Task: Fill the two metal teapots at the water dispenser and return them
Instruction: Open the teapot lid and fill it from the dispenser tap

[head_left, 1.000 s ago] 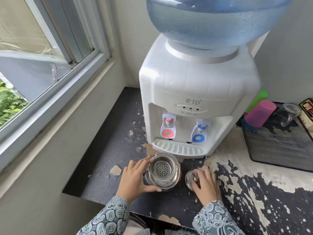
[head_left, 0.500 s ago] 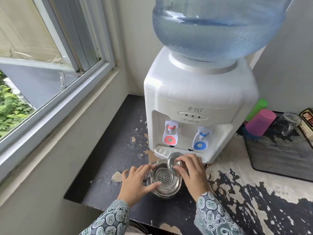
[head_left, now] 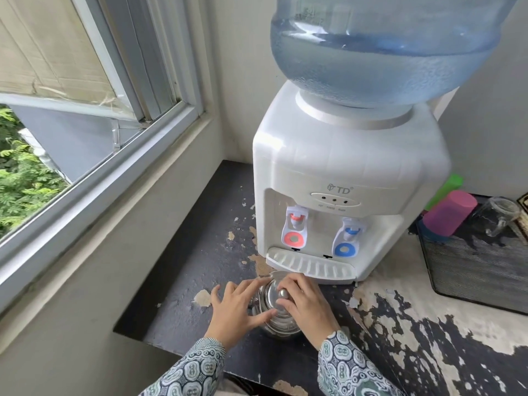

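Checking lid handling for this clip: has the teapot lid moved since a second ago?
Yes. The lid went from the counter right of the teapot, below the dispenser's drip tray, leftward onto the pot's mouth, held by the right hand.

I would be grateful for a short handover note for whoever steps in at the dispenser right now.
Left hand: steadies the metal teapot from its left side, fingers spread against the body.
Right hand: on the lid, fingers curled round the knob.
The teapot stands on the worn counter just in front of the drip tray of the water dispenser.
Done: the lid sits on this teapot; whether there is water in it cannot be seen.
Left: no second teapot is in view; fill it, then carry both back.
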Tool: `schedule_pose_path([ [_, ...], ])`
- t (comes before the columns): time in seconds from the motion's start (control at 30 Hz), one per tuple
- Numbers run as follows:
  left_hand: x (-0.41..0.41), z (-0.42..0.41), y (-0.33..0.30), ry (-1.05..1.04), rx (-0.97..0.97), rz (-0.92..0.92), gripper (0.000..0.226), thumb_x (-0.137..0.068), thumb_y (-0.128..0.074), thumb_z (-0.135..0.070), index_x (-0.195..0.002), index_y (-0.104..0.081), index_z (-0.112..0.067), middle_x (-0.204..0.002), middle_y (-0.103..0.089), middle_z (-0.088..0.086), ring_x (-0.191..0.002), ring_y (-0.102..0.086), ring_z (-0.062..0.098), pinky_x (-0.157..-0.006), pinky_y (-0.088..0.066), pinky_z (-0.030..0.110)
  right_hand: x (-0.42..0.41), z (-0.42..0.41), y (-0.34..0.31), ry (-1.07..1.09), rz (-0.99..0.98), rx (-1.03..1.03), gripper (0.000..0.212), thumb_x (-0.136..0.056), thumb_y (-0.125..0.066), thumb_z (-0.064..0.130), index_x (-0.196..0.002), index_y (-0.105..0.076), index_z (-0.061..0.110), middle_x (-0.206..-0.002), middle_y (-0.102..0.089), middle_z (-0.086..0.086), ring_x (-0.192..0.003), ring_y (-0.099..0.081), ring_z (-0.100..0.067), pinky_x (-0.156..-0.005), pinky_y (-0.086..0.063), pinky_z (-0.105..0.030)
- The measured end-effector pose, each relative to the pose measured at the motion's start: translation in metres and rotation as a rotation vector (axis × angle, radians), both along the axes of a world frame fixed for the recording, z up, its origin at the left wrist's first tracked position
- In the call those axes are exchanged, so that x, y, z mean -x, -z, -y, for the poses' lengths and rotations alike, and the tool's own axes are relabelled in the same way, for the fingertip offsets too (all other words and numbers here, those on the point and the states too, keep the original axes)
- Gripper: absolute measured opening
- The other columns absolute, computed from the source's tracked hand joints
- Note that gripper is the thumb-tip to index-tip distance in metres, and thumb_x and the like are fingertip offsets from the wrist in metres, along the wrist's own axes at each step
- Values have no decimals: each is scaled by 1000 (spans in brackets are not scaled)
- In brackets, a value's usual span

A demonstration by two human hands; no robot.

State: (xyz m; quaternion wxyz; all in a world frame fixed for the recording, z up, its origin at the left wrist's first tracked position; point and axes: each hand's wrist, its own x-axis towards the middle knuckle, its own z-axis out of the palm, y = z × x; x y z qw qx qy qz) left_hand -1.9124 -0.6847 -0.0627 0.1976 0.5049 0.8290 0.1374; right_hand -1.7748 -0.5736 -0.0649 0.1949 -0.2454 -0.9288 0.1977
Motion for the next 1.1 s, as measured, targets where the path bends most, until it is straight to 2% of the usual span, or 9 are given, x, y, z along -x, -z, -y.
schedule_pose_path([
  [0.17,-1,1,4,3,-20,-10,75,-61,-13,-89,-130,-19,-60,-131,-44,-27,-110,-40,8,-110,-9,56,-7,-3,-2,-35,56,62,30,-78,-60,35,-105,-50,25,-111,-55,7,-99,-55,-11,-90,-35,-22],
  [0.3,-1,-1,1,0,5,-11,68,-66,-21,-85,-130,-18,-62,-136,-39,-27,-113,-39,8,-111,-6,58,-9,-3,-2,-42,71,104,36,-80,-63,35,-113,-51,26,-127,-51,11,-116,-49,-7,-98,-26,-20],
  [0.5,3,-6,-10,0,85,-8,79,-56,-24,-89,-128,-28,-57,-135,-41,-27,-120,-41,10,-111,-2,61,-6,-9,-9,-20,74,176,28,-80,-65,25,-107,-58,22,-124,-58,8,-116,-51,-12,-101,-38,-33],
  [0.67,5,-13,-24,42,165,-99,74,-63,-28,-84,-128,-33,-51,-129,-48,-23,-120,-47,11,-107,5,66,0,-15,-26,-95,203,149,29,-84,-59,24,-112,-57,22,-121,-57,9,-115,-46,-10,-99,-35,-28],
  [0.8,8,-16,-29,103,223,-162,83,-57,-15,-87,-129,-31,-49,-132,-49,-22,-120,-50,11,-102,5,76,5,-19,-37,-146,315,125,30,-86,-56,24,-116,-54,25,-125,-54,9,-118,-44,-13,-98,-33,-29],
  [0.9,5,-19,-36,140,267,-217,75,-68,-31,-83,-134,-27,-47,-137,-47,-20,-123,-50,11,-99,10,78,8,-21,-42,-168,390,108,34,-87,-55,25,-120,-50,27,-128,-51,10,-120,-42,-13,-99,-34,-31],
  [0.97,3,-19,-39,159,282,-246,81,-67,-34,-83,-138,-21,-46,-142,-43,-18,-126,-47,12,-98,12,78,9,-24,-45,-194,417,97,35,-86,-56,29,-120,-48,27,-129,-50,10,-120,-42,-13,-100,-35,-33],
  [1.03,3,-16,-40,194,306,-249,97,-58,-34,-87,-142,-14,-43,-148,-35,-16,-129,-44,14,-97,11,78,6,-30,-44,-238,423,140,49,-79,-62,42,-122,-45,28,-131,-46,10,-122,-39,-11,-103,-34,-33],
  [1.1,4,-13,-39,249,325,-258,111,-51,-40,-89,-144,-5,-40,-152,-27,-14,-130,-42,17,-96,10,79,-5,-35,-37,-319,481,189,81,-64,-68,58,-131,-33,31,-140,-34,9,-128,-30,-10,-107,-28,-32],
])
